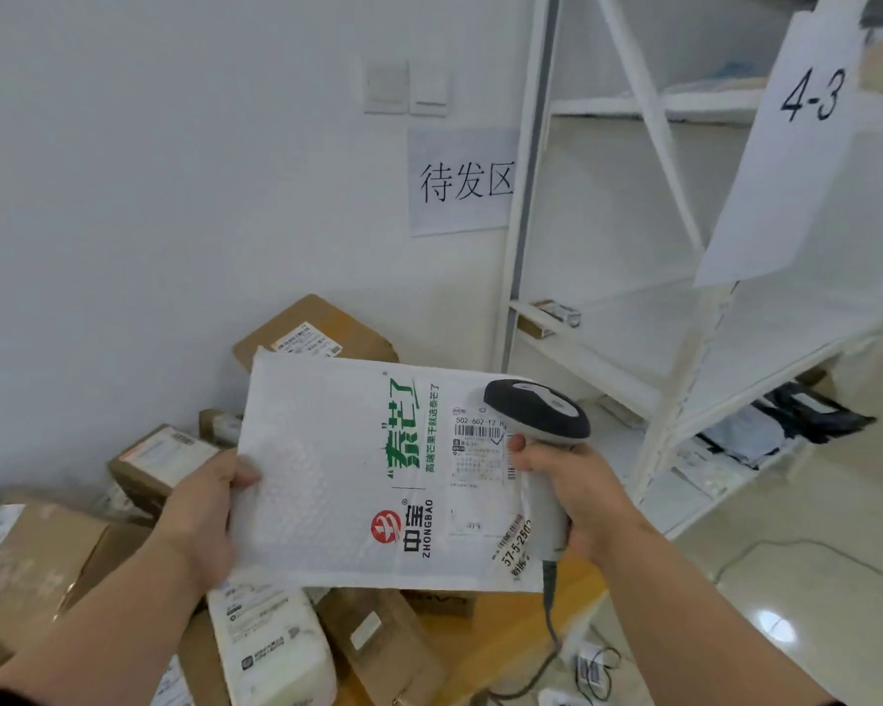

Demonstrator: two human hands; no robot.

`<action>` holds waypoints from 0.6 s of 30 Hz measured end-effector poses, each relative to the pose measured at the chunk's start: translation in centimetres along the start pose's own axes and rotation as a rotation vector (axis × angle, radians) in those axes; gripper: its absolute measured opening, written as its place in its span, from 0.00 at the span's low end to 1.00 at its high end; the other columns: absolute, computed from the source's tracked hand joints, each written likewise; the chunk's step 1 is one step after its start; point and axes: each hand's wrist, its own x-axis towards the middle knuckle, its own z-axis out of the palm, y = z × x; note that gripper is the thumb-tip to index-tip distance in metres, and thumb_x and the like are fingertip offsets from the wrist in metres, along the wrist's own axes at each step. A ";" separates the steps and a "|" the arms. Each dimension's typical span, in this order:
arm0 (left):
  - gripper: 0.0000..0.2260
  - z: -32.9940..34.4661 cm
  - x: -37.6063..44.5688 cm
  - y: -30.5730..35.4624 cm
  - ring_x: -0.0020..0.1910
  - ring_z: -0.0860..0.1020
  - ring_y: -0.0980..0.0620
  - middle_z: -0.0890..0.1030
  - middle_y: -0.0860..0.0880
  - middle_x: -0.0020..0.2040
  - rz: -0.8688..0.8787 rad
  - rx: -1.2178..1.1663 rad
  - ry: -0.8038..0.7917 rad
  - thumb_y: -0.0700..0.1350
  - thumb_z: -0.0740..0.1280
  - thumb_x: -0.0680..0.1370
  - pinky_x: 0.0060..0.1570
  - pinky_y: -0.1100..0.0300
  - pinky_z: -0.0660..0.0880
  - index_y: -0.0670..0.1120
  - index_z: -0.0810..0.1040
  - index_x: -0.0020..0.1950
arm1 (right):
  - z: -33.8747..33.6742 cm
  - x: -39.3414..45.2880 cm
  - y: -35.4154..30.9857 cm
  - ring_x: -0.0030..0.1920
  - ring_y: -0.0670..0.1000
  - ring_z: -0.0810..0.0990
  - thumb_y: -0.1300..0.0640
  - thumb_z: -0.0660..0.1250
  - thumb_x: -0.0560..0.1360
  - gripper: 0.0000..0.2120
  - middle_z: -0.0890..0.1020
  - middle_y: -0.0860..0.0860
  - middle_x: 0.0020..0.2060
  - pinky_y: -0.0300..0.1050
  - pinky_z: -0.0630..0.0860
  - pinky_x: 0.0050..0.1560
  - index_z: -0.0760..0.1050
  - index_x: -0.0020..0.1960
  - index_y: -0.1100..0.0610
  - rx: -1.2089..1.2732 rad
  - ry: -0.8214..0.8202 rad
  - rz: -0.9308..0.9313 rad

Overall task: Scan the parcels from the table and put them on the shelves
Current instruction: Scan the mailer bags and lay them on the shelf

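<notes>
Parcels wait on the table (526,624); one white mailer (358,476) hangs above them, pinched at its edge by my left hand (202,512), label up so the scanner (541,425) gripped in my right hand (577,491) reads it.

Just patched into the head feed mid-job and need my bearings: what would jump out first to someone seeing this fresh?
Centre frame, the left hand grips a white bubble-wrap mailer with green lettering while the right hand holds a grey-and-black handheld barcode scanner over its shipping label. Behind and below lies a heap of brown cardboard parcels. To the right stands a white metal shelf rack with a hanging paper sign reading 4-3.
</notes>
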 end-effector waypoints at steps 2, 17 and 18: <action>0.07 2.9 0.0 -0.6 0.41 0.77 0.41 0.82 0.41 0.43 -0.012 0.046 -0.053 0.38 0.62 0.72 0.45 0.49 0.74 0.45 0.78 0.46 | -2.6 0.6 0.0 0.42 0.56 0.82 0.67 0.71 0.71 0.06 0.86 0.54 0.40 0.51 0.79 0.43 0.81 0.45 0.57 0.001 0.018 0.002; 0.17 32.4 -1.9 -17.5 0.57 0.79 0.32 0.82 0.34 0.57 -0.274 0.409 -0.349 0.39 0.63 0.75 0.55 0.38 0.77 0.40 0.76 0.63 | -35.3 4.5 1.2 0.35 0.57 0.82 0.67 0.69 0.74 0.03 0.85 0.57 0.34 0.46 0.78 0.37 0.79 0.47 0.62 -0.016 0.339 0.229; 0.16 34.0 -1.9 -19.1 0.57 0.79 0.32 0.81 0.35 0.58 -0.295 0.436 -0.371 0.39 0.63 0.75 0.56 0.36 0.76 0.41 0.76 0.63 | -37.2 4.6 1.6 0.34 0.57 0.83 0.66 0.69 0.74 0.04 0.85 0.57 0.33 0.46 0.78 0.36 0.79 0.48 0.63 -0.028 0.372 0.251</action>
